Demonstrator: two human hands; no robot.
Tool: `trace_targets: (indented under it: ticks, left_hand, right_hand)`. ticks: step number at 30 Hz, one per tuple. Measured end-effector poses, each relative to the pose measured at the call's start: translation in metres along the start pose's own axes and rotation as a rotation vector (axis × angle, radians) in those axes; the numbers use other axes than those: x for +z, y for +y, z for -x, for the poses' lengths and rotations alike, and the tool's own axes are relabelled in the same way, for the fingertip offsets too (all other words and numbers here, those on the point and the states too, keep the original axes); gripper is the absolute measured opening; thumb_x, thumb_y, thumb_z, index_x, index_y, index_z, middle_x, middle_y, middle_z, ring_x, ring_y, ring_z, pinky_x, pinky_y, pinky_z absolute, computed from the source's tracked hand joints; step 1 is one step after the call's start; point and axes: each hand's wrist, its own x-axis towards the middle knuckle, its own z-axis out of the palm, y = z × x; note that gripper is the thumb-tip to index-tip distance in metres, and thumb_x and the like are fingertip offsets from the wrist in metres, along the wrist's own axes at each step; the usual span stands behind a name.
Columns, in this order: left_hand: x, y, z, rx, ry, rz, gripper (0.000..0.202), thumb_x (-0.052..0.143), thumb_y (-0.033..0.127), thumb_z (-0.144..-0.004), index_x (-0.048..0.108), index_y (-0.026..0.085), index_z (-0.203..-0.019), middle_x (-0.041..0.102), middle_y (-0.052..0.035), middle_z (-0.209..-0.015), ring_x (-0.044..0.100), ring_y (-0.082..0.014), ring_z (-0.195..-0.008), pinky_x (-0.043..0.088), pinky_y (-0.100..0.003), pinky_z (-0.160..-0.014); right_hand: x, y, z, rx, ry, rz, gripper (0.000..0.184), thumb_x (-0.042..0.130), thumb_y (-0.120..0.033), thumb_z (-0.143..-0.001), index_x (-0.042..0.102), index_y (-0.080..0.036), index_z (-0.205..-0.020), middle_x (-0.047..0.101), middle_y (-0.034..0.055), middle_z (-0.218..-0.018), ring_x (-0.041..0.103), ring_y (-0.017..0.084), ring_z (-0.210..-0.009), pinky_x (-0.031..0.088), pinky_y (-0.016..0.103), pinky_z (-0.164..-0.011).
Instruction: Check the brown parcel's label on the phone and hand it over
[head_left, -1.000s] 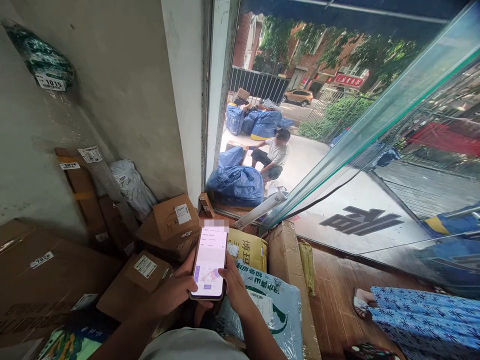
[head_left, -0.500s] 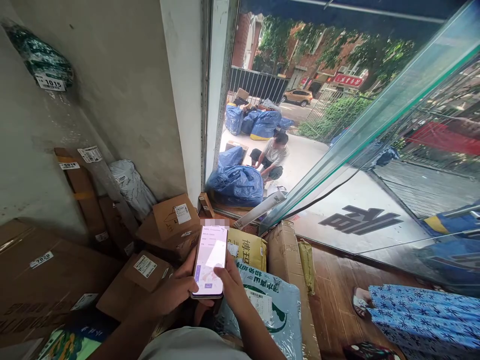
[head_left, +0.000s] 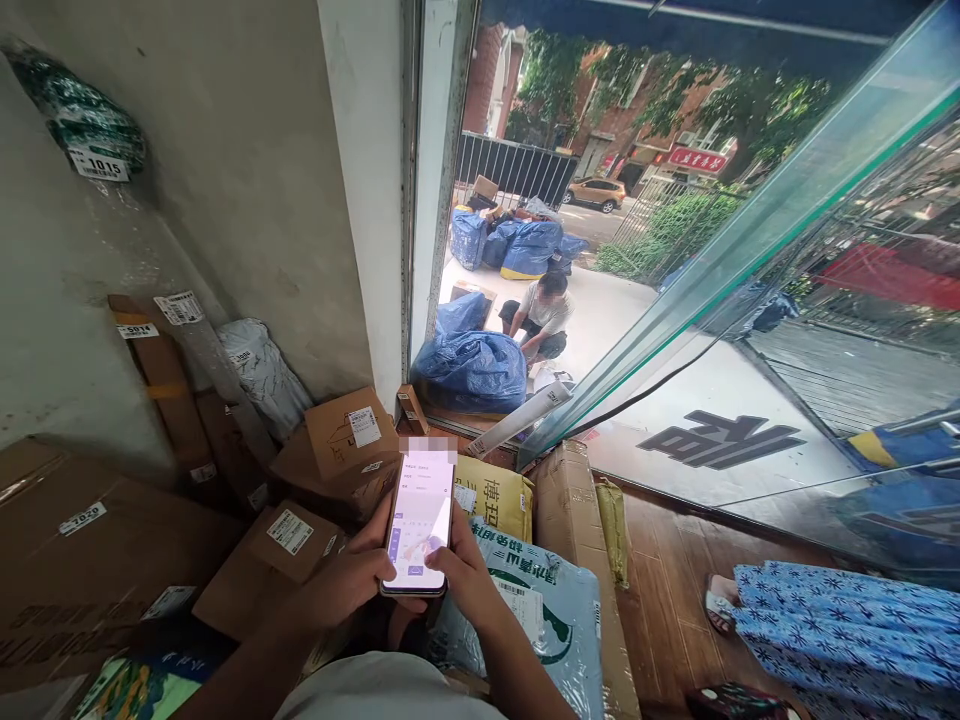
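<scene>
I hold a smartphone [head_left: 418, 520] with a lit, pale purple screen upright in front of me. My left hand [head_left: 346, 583] grips its left edge and underside, fingers wrapped round it. My right hand [head_left: 465, 572] supports the right edge, and its thumb rests on the lower part of the screen. Below the phone lie a light blue plastic parcel [head_left: 551, 625] and a yellow padded parcel [head_left: 499, 497].
Labelled cardboard boxes [head_left: 341, 445] are stacked along the wall at left. A long carton [head_left: 571, 510] lies beside an open glass door [head_left: 750, 240]. Outside, a person [head_left: 541, 318] crouches among blue sacks [head_left: 472, 370]. Another person's blue patterned garment [head_left: 847, 625] and sandalled foot [head_left: 721, 607] are at right.
My right thumb has slid up and inward over the lower screen, and the screen content has changed. The person outside has bent lower over the sacks.
</scene>
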Motion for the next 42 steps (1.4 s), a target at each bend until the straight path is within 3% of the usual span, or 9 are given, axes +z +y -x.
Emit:
trace_targets:
  ticks: [5, 12, 19, 26, 31, 38, 42]
  left_hand:
    - [0.001, 0.0, 0.0, 0.004, 0.049, -0.008, 0.113, 0.056, 0.017, -0.063, -0.02, 0.035, -0.144, 0.04, -0.0114, -0.145, 0.053, -0.0339, -0.11, 0.057, -0.046, -0.073]
    - [0.01, 0.001, -0.004, 0.034, 0.202, -0.057, 0.082, 0.049, 0.033, -0.086, -0.004, 0.032, -0.149, 0.048, -0.0146, -0.137, 0.057, -0.0324, -0.105, 0.06, -0.041, -0.058]
    - [0.017, 0.003, -0.007, 0.039, 0.347, -0.141, 0.08, 0.053, 0.027, -0.083, 0.009, 0.02, -0.149, 0.057, -0.017, -0.125, 0.062, -0.0215, -0.075, 0.056, -0.03, -0.045]
    - [0.019, 0.002, -0.007, 0.049, 0.296, -0.153, 0.086, 0.056, 0.027, -0.074, 0.015, 0.022, -0.148, 0.061, -0.0151, -0.119, 0.064, -0.0275, -0.086, 0.057, -0.033, -0.049]
    - [0.022, 0.005, -0.009, 0.013, 0.245, -0.138, 0.089, 0.057, 0.026, -0.069, 0.016, 0.025, -0.148, 0.055, -0.0146, -0.129, 0.061, -0.0313, -0.098, 0.058, -0.035, -0.053]
    - [0.017, 0.005, -0.013, 0.008, 0.186, -0.179, 0.083, 0.054, 0.025, -0.071, 0.02, 0.028, -0.147, 0.054, -0.0132, -0.131, 0.059, -0.033, -0.103, 0.059, -0.038, -0.058]
    - [0.017, 0.003, -0.016, 0.005, 0.146, -0.192, 0.08, 0.053, 0.023, -0.071, 0.025, 0.029, -0.146, 0.056, -0.0109, -0.129, 0.061, -0.0314, -0.099, 0.058, -0.038, -0.058]
  right_hand:
    - [0.0, 0.003, 0.0, -0.011, 0.028, 0.006, 0.049, 0.056, -0.02, -0.06, 0.055, -0.024, -0.109, 0.066, -0.0008, -0.095, 0.053, 0.017, -0.081, 0.041, 0.028, -0.068]
    - [0.004, 0.0, 0.002, -0.02, 0.018, 0.016, 0.056, 0.053, -0.017, -0.062, 0.052, -0.025, -0.118, 0.066, 0.0001, -0.105, 0.055, 0.019, -0.091, 0.045, 0.031, -0.077]
    - [0.005, 0.0, 0.002, -0.043, -0.011, 0.044, 0.057, 0.052, -0.016, -0.065, 0.05, -0.024, -0.121, 0.066, 0.0006, -0.104, 0.056, 0.017, -0.088, 0.047, 0.031, -0.078]
    - [0.002, 0.017, -0.003, -0.077, 0.129, 0.032, 0.056, 0.059, -0.025, -0.071, 0.045, -0.024, -0.125, 0.066, 0.0027, -0.108, 0.058, 0.017, -0.087, 0.047, 0.031, -0.074]
    - [0.003, 0.023, -0.005, -0.108, 0.213, 0.012, 0.055, 0.063, -0.038, -0.076, 0.044, -0.023, -0.125, 0.068, 0.0042, -0.104, 0.06, 0.018, -0.084, 0.047, 0.031, -0.07]
    - [0.003, 0.018, -0.013, -0.123, 0.278, -0.156, 0.041, 0.066, -0.038, -0.068, 0.058, -0.021, -0.104, 0.072, 0.0013, -0.085, 0.06, 0.016, -0.066, 0.043, 0.028, -0.059]
    - [0.003, 0.012, -0.023, -0.168, 0.405, -0.13, 0.034, 0.066, -0.037, -0.066, 0.06, -0.019, -0.094, 0.073, 0.0033, -0.087, 0.062, 0.019, -0.072, 0.045, 0.03, -0.063]
